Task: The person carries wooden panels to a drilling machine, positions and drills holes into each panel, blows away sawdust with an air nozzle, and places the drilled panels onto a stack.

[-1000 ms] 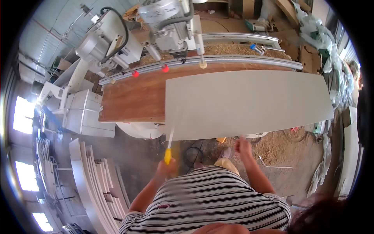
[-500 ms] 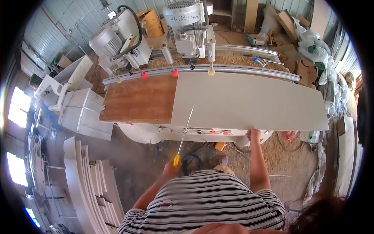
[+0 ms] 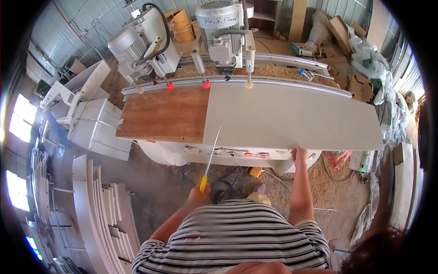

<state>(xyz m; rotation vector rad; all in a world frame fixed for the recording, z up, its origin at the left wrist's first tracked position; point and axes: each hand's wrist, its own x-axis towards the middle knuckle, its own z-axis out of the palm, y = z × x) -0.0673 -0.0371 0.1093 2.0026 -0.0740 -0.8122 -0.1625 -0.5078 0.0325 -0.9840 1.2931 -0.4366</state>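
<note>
My left hand (image 3: 197, 197) is closed around the yellow handle of a long tool (image 3: 204, 183). Its thin metal blade points up and away, with the tip over the front left part of a pale grey panel (image 3: 294, 112); whether it touches the panel I cannot tell. At the panel's front edge, my right hand (image 3: 299, 155) is closed with the thumb at the edge; the fingers below are partly hidden. The panel lies flat on the machine's bed, beside a brown wooden board (image 3: 164, 112) on the left.
Behind the panel stand two drilling motors (image 3: 219, 25) and press rods with red tips (image 3: 206, 84) above a metal rail (image 3: 283, 86). White boards (image 3: 89, 201) are stacked at lower left. Plastic wrap and cardboard (image 3: 360, 86) pile up at right. Sawdust covers the floor (image 3: 278, 187).
My left hand and the yellow-handled tool have shifted slightly left and up. My right hand stays at the panel's front edge. The whole view has moved a little.
</note>
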